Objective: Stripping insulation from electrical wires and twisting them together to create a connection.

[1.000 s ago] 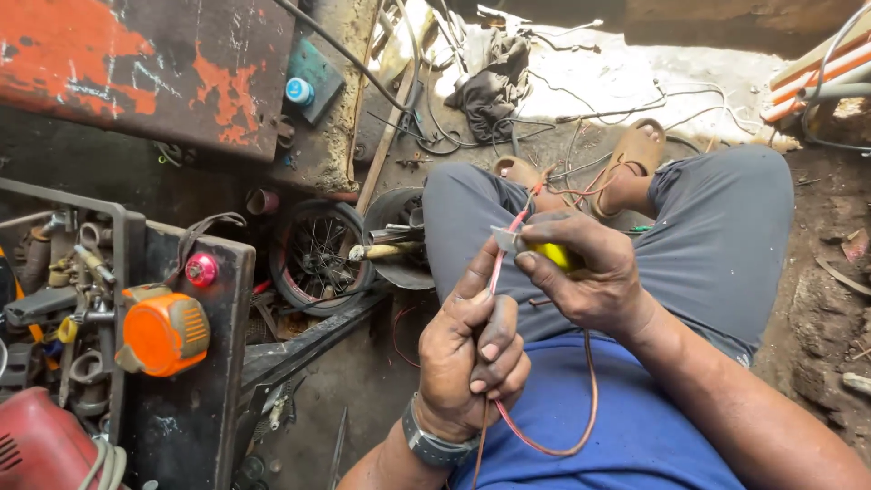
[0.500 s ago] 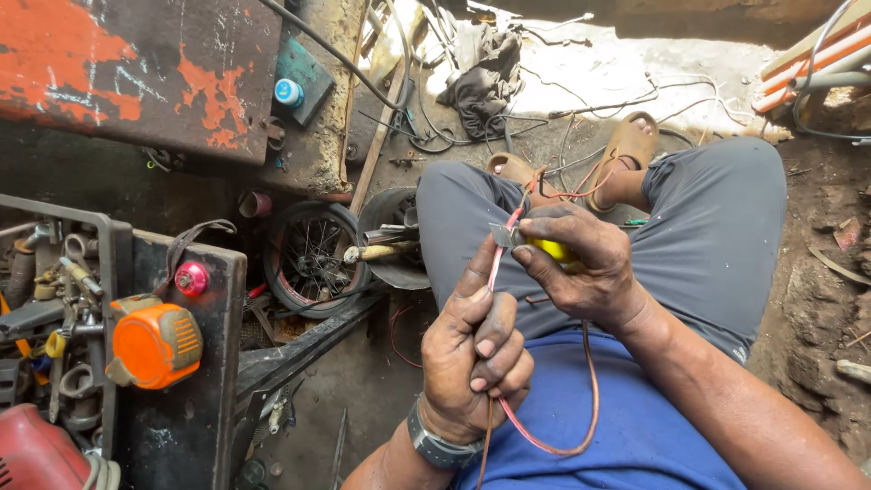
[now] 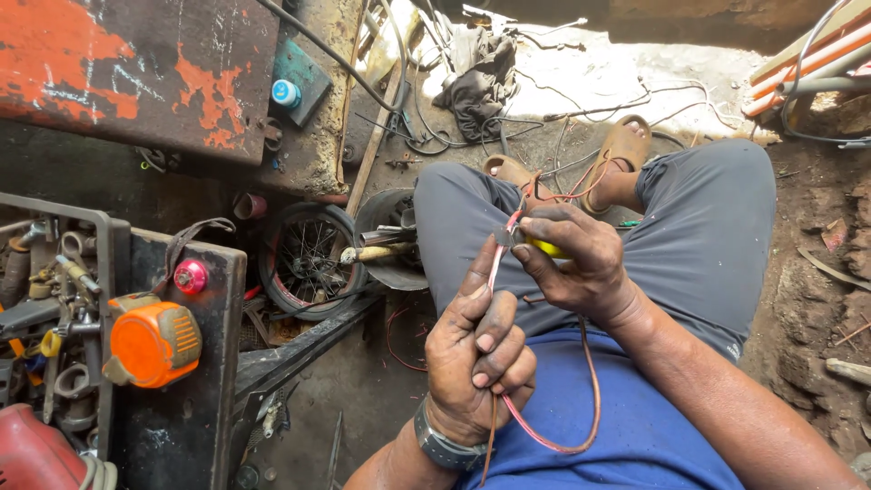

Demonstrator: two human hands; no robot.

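Note:
My left hand (image 3: 478,363) is closed around a thin red wire (image 3: 553,443) that loops down over my blue shirt and runs up between both hands. My right hand (image 3: 573,261) grips a small yellow-handled tool (image 3: 546,247) and presses its tip against the wire near the top. Both hands hover above my lap, over grey trousers (image 3: 708,236). The tool's tip is mostly hidden by my fingers.
A black toolbox (image 3: 181,363) with an orange round part (image 3: 150,343) and metal tools stands at the left. A small spoked wheel (image 3: 308,259) lies on the ground beside my knee. A rusty orange panel (image 3: 136,63), loose wires and a dark rag (image 3: 481,77) lie beyond.
My hands stay together on the wire; the left hand has slid slightly along it. The view has shifted a little, otherwise nothing moved.

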